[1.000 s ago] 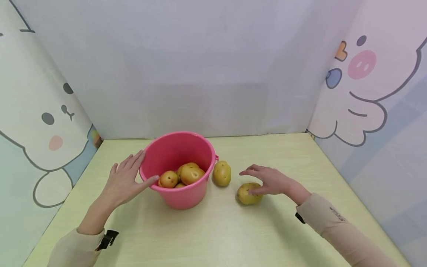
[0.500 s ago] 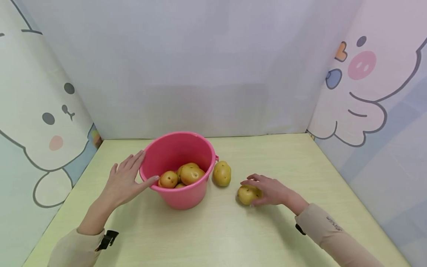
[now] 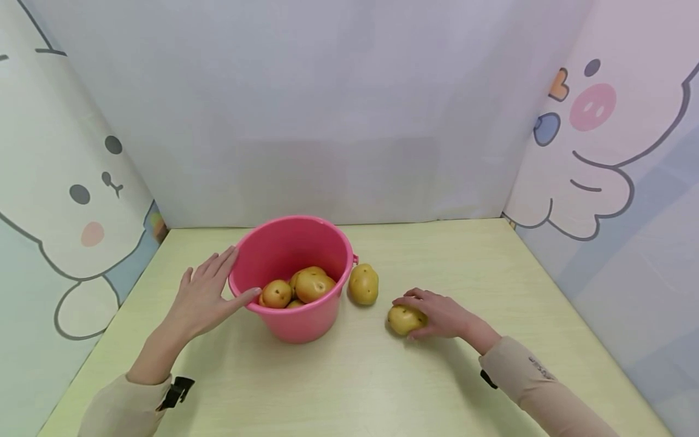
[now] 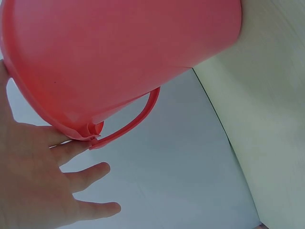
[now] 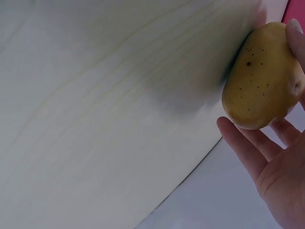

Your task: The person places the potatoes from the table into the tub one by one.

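Two hands on the work. Through the head view I have the right hand (image 3: pixel 439 315) grasping one potato (image 3: pixel 403 319), thumb along the side nearer me, fingers over the far side; the potato appears to rest on the table (image 3: pixel 349 388). The right wrist view agrees: thumb and fingertips oppose across the skin, palm standing off.

Left of that grip, and slightly farther out, a loose potato (image 3: pixel 363 284) lies just beside the pink bucket (image 3: pixel 306 318); I cannot tell whether they touch. More potatoes (image 3: pixel 312 284) lie inside the bucket. The left hand (image 3: pixel 202 300) is spread, not clenched: thumb at the near rim, fingers at the left rim. On the left wrist view the handle (image 4: pixel 131 126) hangs just beyond its fingertips, two of which reach clear of the wall.

Notes on doing the hold well: I would seat the fingers lower, under the potato's widest part, since the rounded skin may roll out of a high pinch. Pressure even, wrist level. Left hand light: leaning on the rim could tip the bucket.
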`<state>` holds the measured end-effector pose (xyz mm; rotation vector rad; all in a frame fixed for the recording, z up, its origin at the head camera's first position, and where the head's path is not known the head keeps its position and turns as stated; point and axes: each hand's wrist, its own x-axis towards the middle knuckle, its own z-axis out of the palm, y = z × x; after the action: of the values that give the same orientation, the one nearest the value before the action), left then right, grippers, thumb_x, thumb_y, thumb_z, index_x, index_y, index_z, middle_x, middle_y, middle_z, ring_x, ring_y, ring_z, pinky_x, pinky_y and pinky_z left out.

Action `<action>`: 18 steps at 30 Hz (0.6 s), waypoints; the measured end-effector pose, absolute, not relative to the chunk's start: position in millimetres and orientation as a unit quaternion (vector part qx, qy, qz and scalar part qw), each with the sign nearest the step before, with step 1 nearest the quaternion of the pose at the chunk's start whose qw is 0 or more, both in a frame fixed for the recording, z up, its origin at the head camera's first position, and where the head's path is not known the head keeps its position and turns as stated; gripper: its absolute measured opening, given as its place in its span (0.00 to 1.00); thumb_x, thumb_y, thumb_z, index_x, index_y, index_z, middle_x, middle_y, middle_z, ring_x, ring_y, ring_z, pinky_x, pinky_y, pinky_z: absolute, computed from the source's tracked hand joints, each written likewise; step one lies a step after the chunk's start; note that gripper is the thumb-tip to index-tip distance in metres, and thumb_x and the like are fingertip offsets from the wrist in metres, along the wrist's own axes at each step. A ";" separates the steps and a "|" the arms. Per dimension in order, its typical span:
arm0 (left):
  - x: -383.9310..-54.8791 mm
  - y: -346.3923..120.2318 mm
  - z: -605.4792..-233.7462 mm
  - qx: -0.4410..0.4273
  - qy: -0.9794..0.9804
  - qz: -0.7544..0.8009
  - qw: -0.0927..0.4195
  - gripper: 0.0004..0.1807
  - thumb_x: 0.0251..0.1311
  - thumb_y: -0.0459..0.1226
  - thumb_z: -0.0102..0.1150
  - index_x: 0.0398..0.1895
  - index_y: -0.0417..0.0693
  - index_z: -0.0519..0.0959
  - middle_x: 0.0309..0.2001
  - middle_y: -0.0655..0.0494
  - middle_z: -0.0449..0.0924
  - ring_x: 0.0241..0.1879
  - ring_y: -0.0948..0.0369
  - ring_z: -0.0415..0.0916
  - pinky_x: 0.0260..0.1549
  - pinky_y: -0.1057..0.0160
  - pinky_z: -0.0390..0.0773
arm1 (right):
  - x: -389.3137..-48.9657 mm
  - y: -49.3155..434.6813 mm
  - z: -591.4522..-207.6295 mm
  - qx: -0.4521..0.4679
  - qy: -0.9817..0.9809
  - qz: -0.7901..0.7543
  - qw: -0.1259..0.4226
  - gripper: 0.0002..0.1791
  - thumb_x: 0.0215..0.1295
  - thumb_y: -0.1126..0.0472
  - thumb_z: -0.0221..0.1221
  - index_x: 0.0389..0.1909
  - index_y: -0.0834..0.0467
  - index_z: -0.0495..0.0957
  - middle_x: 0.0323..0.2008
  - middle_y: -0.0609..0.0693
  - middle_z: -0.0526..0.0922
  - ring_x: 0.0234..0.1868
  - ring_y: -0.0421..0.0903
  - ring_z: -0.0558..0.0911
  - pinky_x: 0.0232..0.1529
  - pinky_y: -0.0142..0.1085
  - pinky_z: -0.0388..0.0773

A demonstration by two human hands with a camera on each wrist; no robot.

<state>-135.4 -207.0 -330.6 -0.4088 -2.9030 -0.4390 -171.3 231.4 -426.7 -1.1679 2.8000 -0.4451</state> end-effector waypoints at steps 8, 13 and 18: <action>-136.3 -207.2 -331.1 -0.137 -0.975 -0.150 0.087 0.48 0.50 0.61 0.49 0.66 0.40 0.49 0.64 0.41 0.51 0.59 0.40 0.48 0.48 0.31 0.44 | -173.5 231.6 -426.0 -0.382 0.910 -0.156 0.041 0.34 0.47 0.43 0.63 0.56 0.48 0.66 0.45 0.44 0.69 0.42 0.42 0.71 0.40 0.40 0.71; -136.4 -207.0 -330.4 -0.139 -0.975 -0.152 0.087 0.48 0.50 0.61 0.49 0.66 0.40 0.50 0.64 0.41 0.51 0.59 0.40 0.47 0.48 0.31 0.44 | -177.9 233.3 -422.8 -0.379 0.913 -0.150 0.030 0.34 0.46 0.43 0.63 0.55 0.48 0.67 0.45 0.45 0.69 0.42 0.42 0.71 0.40 0.40 0.71; -135.5 -206.6 -328.2 -0.137 -0.975 -0.152 0.083 0.48 0.50 0.60 0.50 0.66 0.40 0.50 0.64 0.41 0.51 0.59 0.41 0.47 0.48 0.32 0.44 | -184.7 233.9 -409.8 -0.379 0.913 -0.147 0.014 0.34 0.45 0.43 0.64 0.55 0.48 0.68 0.44 0.45 0.70 0.41 0.42 0.71 0.40 0.39 0.71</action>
<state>-135.5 -206.6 -328.2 -0.4103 -2.9117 -0.4549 -184.7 233.9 -409.8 -1.1810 2.8453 -0.4578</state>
